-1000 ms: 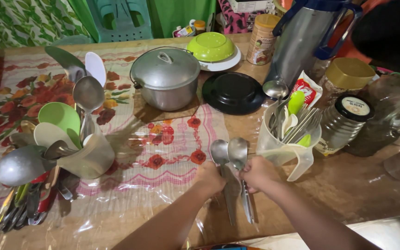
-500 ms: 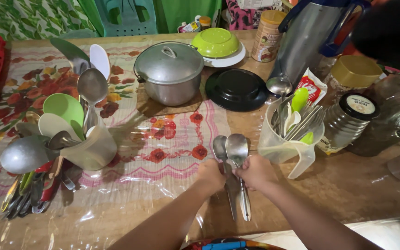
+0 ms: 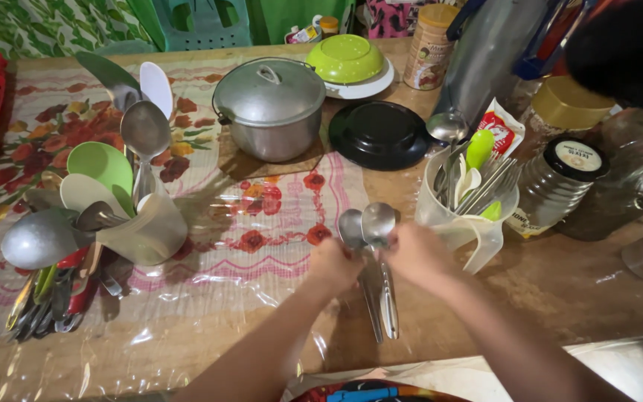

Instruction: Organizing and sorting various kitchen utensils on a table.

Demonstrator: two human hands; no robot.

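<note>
Spoons (image 3: 370, 223), two steel ones, now overlap bowl to bowl where a moment ago they sat side by side, my left hand (image 3: 333, 266) and right hand (image 3: 414, 253) each closed around a handle just beside the clear plastic jug (image 3: 464, 231), though my knuckles hide the actual grip.

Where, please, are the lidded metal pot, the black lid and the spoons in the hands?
Pot (image 3: 269, 112), head view, on its metal lid.
Black lid (image 3: 379, 134), head view, on its raised middle.
Spoons (image 3: 378, 221), head view, on the bowl of the right-hand spoon.
</note>
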